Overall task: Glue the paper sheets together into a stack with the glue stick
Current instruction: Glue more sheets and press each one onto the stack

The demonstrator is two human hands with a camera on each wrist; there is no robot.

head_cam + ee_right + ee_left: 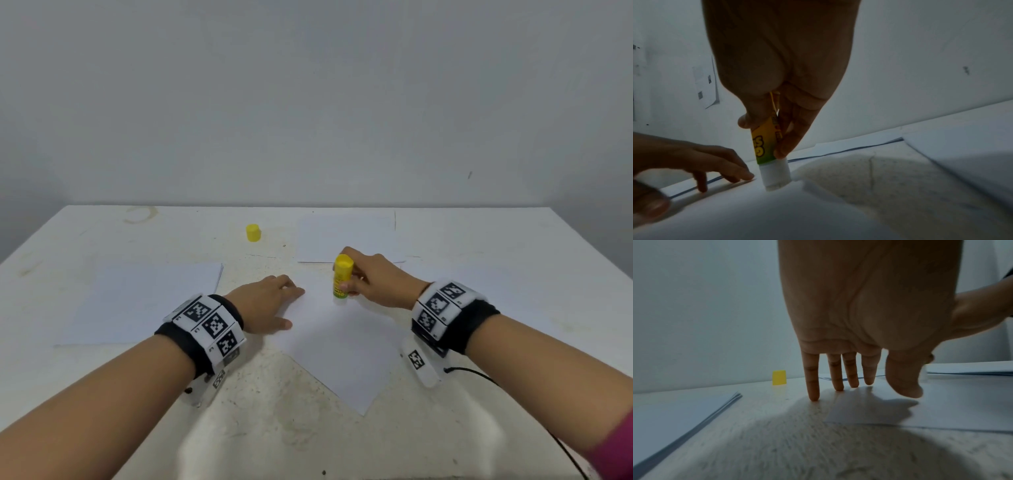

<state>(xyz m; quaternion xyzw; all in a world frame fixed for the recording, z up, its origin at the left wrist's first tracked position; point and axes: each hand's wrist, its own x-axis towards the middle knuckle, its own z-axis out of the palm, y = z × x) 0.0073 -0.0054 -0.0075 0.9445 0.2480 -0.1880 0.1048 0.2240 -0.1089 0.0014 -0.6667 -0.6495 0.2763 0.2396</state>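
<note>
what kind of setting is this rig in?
Likely a plain indoor data-collection bench, not a furnished office: a worn, stained white table against a bare wall, with only paper sheets, a glue stick and its yellow cap.

- Head view: from above, facing forward and down over the worktop (479,428) toward the wall.
- Left wrist view: low, close under the palm, facing along the fingers.
- Right wrist view: likewise low and close; both wrist views share the middle sheet (777,216).
</note>
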